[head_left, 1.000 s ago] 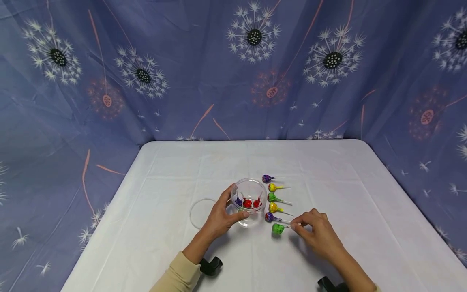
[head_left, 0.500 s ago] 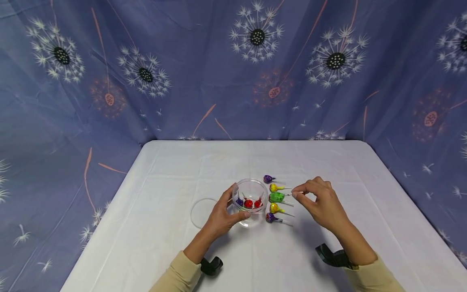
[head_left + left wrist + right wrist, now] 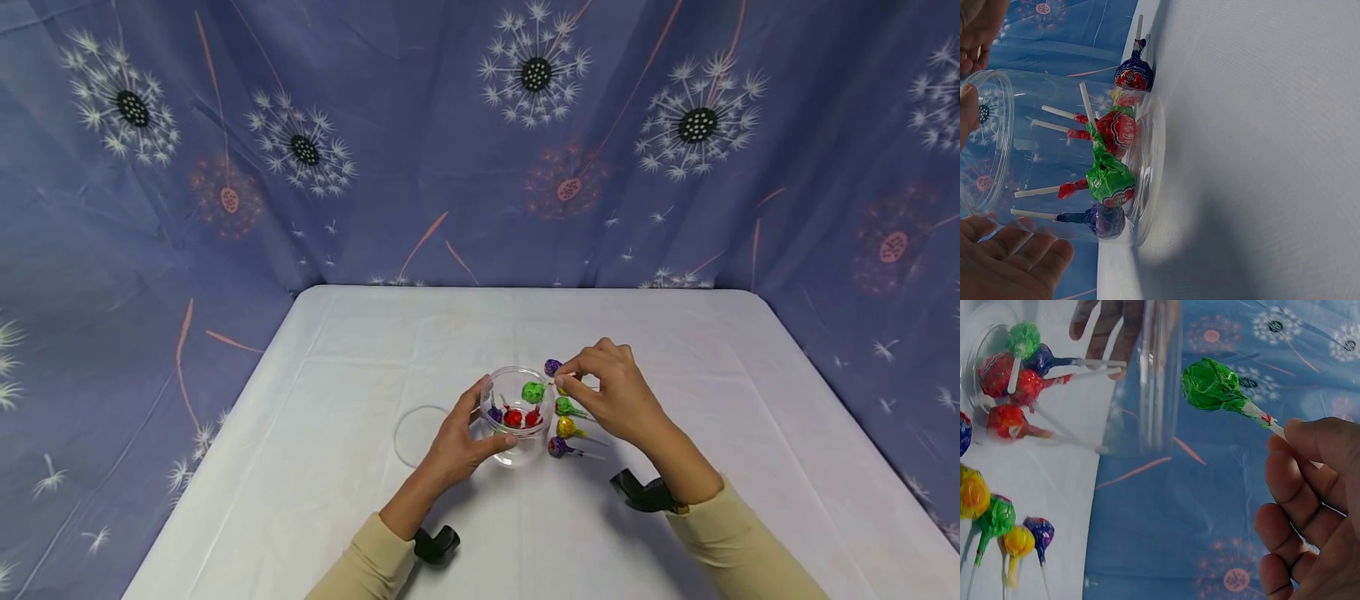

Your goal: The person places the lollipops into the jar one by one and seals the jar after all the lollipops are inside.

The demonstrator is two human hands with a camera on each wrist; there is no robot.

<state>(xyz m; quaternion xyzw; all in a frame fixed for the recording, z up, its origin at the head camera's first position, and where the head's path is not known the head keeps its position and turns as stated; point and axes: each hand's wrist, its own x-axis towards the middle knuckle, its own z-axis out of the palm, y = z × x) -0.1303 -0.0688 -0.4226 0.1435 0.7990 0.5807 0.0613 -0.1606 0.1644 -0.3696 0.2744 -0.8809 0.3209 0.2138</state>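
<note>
My left hand (image 3: 465, 442) grips a clear plastic jar (image 3: 522, 455) around its side, thumb in front and fingers behind. Inside the jar lie several wrapped lollipops: red ones (image 3: 1119, 131), a green one (image 3: 1110, 178) and a purple one (image 3: 1107, 220), sticks toward the mouth. My right hand (image 3: 618, 396) pinches the stick of another green lollipop (image 3: 1213, 386) between thumb and forefinger. In the head view its wrapped head overlaps the jar's mouth; in the right wrist view it is just outside the rim.
Right of the jar, a row of lollipops lies on the white table: purple (image 3: 552, 367), green (image 3: 566, 407), yellow (image 3: 567, 427) and purple (image 3: 558, 447), another yellow mostly behind the right hand. A round clear lid (image 3: 395, 437) lies left of the jar. Behind hangs a blue dandelion-print curtain (image 3: 420, 150).
The right hand has carried the green lollipop from the near end of the row, away from the body and then left to the jar's mouth. The left hand and jar stay in place.
</note>
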